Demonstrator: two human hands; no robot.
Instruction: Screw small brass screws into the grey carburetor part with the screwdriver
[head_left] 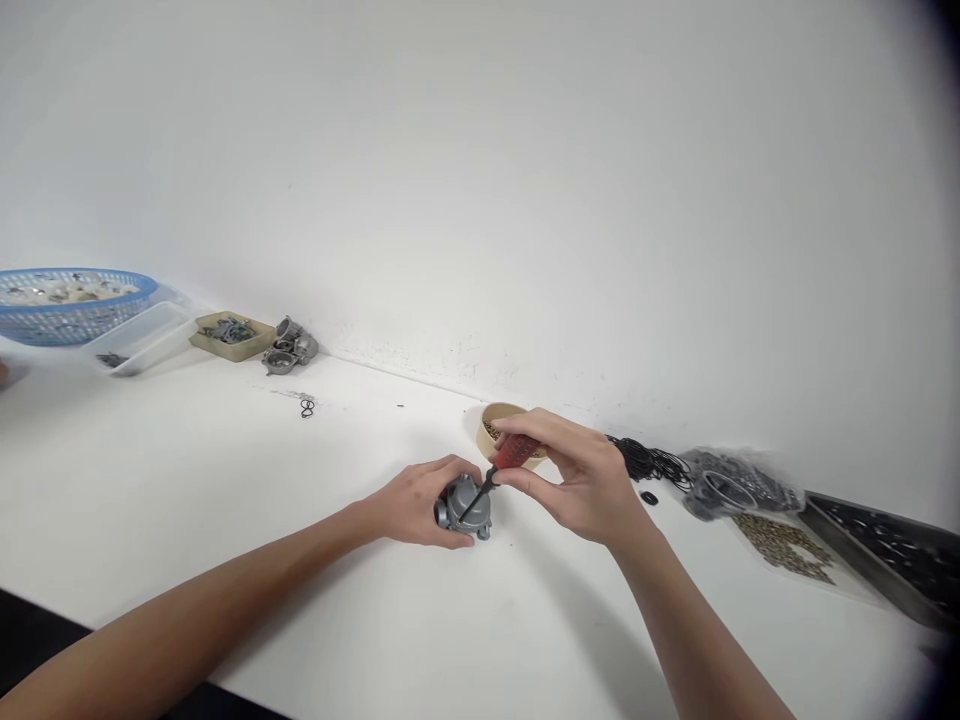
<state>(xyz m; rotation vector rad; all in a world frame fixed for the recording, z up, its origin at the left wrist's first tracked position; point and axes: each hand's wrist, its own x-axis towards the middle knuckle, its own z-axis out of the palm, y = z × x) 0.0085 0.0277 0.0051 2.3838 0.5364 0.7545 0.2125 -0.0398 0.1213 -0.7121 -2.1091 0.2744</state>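
My left hand (426, 503) is wrapped round a grey metal carburetor (471, 505), steadying it on the white table. In my right hand (577, 475) is a screwdriver (516, 451) with a red handle, held between thumb and fingers. Its dark shaft slants down to the left, and the tip meets the edge of the carburetor's rounded cover. Whether a screw sits under the tip is too small to make out. Just behind my right fingers stands a round beige tub (491, 412) of small brass-coloured parts, partly hidden by the hand.
Leftward are a blue basket (75, 325), a clear tray (154, 340), a yellowish tray (232, 348), carburetor bodies (289, 347) and black rings (307, 408). Rightward lie black rings (649, 460), a plastic bag (742, 480), brass parts (784, 547) and a dark tray (847, 560). A wall rises behind.
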